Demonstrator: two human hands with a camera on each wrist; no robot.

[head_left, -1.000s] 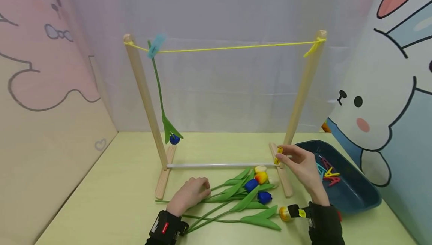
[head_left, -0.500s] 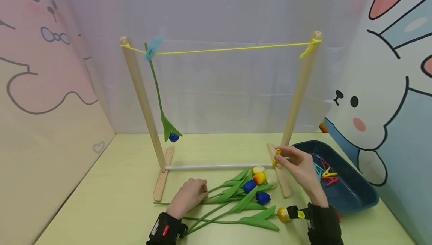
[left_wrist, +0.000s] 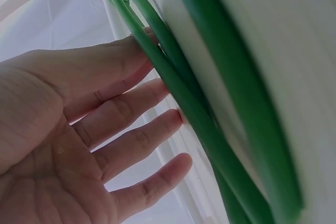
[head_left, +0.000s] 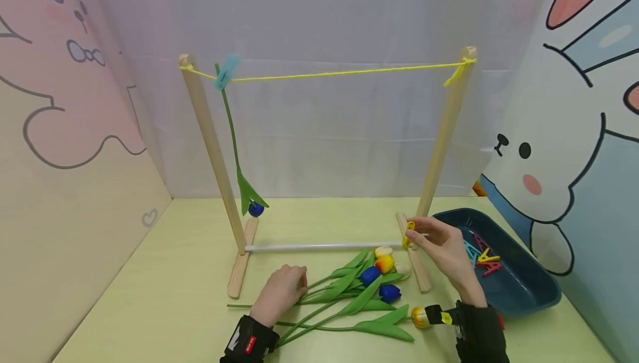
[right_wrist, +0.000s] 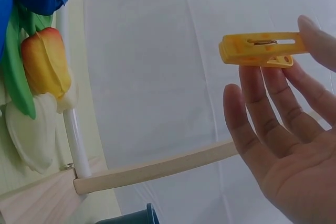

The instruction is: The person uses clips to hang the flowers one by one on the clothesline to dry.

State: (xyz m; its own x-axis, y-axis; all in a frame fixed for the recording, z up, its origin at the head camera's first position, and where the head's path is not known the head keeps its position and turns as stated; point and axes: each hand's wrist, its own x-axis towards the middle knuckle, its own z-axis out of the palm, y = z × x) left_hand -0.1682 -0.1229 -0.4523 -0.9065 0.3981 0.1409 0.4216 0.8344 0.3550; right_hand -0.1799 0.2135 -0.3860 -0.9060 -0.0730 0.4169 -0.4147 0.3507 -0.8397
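Note:
In the head view my left hand (head_left: 279,293) is low over the stem ends of several artificial tulips (head_left: 344,285) lying on the table. Its thumb and index fingertip pinch at a green tulip stem (left_wrist: 173,82) in the left wrist view, while the other fingers reach out fairly straight beside it. My right hand (head_left: 444,249) holds a yellow clothespin (right_wrist: 257,45) between thumb and fingers, in front of the right post's foot. A blue tulip (head_left: 234,135) hangs head down from a yellow string (head_left: 344,73), held there by a light-blue clothespin (head_left: 228,72).
Two wooden posts, left (head_left: 212,152) and right (head_left: 446,135), carry the string; a white rod (head_left: 324,247) joins their feet. At the right stands a dark blue tray (head_left: 529,291) with several clothespins (head_left: 486,257). One yellow-orange tulip head (head_left: 419,317) lies by the right wrist strap.
The left hand has shifted slightly, and the far left end of one stem has moved a little toward me. The right hand keeps its hold on the yellow clothespin. The hanging tulip sways slightly.

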